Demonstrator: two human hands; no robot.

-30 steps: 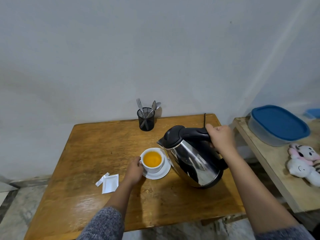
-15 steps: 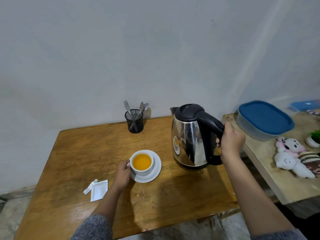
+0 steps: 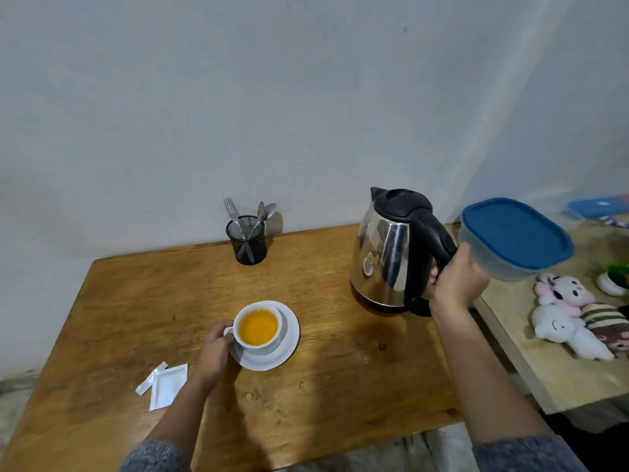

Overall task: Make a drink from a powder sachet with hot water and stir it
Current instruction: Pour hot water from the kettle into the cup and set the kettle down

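Observation:
A white cup [image 3: 258,328] holding orange liquid stands on a white saucer [image 3: 286,345] in the middle of the wooden table [image 3: 136,301]. My left hand [image 3: 214,350] grips the cup's handle on its left side. A steel kettle [image 3: 388,248] with a black lid and handle stands upright at the table's far right. My right hand [image 3: 456,284] is wrapped around its handle. A torn white sachet [image 3: 168,386] and its torn-off strip [image 3: 149,379] lie flat left of my left arm.
A black mesh holder [image 3: 246,243] with a fork and spoons stands at the table's back edge by the wall. A second lighter table [image 3: 558,369] on the right carries a blue-lidded container [image 3: 517,238], soft toys [image 3: 575,318] and a small plant pot [image 3: 614,281].
The kettle went from tilted over the cup to upright, and moved right and back to the table's far right. My left hand stayed on the cup.

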